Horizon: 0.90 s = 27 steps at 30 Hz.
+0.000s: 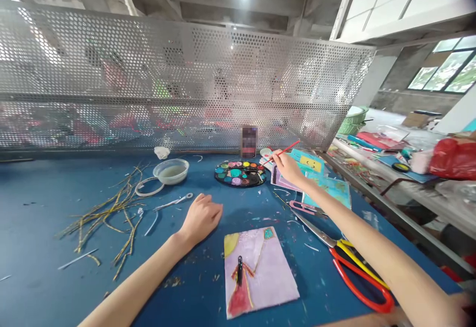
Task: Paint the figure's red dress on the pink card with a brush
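My right hand [285, 166] grips a red paintbrush [288, 147], its tip down at the right side of the black paint palette [241, 174]. The palette holds round wells of several colours. My left hand [203, 215] rests on the blue table with its fingers curled in, left of the painted panel; whether anything is inside is hidden. That panel [273, 280] lies flat near me, lilac with a red-dressed figure with black hair, a yellow corner and a small teal patch.
Left stand a water bowl [171, 172], a white ring [149, 187] and thin twigs [107, 208]. Large scissors [357, 267] lie beneath my right forearm. Turquoise painted pieces [329, 188] lie beyond it. A phone [249, 141] leans at the perforated metal screen [178, 84].
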Motion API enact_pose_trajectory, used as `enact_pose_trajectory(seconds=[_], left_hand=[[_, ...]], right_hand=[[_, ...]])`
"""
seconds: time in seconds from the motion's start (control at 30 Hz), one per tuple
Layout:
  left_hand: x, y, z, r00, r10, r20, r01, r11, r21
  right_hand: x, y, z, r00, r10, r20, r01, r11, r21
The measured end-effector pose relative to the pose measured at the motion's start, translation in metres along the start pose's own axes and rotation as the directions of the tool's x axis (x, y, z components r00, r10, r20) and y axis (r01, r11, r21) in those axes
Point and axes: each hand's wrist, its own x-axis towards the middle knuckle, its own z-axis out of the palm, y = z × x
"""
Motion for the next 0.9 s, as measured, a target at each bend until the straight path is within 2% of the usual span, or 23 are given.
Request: enact_pose_trajectory(seconds=[0.57, 0.7, 0.8, 0.9], left_hand=[[-0.001, 0.0, 0.0, 1.0, -0.017, 0.025, 0.017, 1.0, -0.012], [-0.001, 0.0, 0.001, 1.0, -0.016, 0.025, 0.016, 1.0, -0.017], [0.0, 0.0, 0.001, 1.0, -0.005, 0.015, 0.005, 1.0, -0.021], [0.0, 0.002, 0.001, 1.0, 0.01, 0.005, -0.01, 0.999, -0.035]], right_hand=[[-0.002, 0.0, 0.003, 1.0, -0.006, -0.018, 0.006, 1.0, -0.008], [-0.002, 0.0, 0.003, 0.998, -0.023, -0.054, 0.024, 1.0, 0.013], [-0.005, -0.006, -0.003, 0.995, -0.044, -0.089, 0.048, 0.998, 0.046], [-0.021, -0.024, -0.017, 0.986, -0.051, -0.157, 0.068, 0.992, 0.103]])
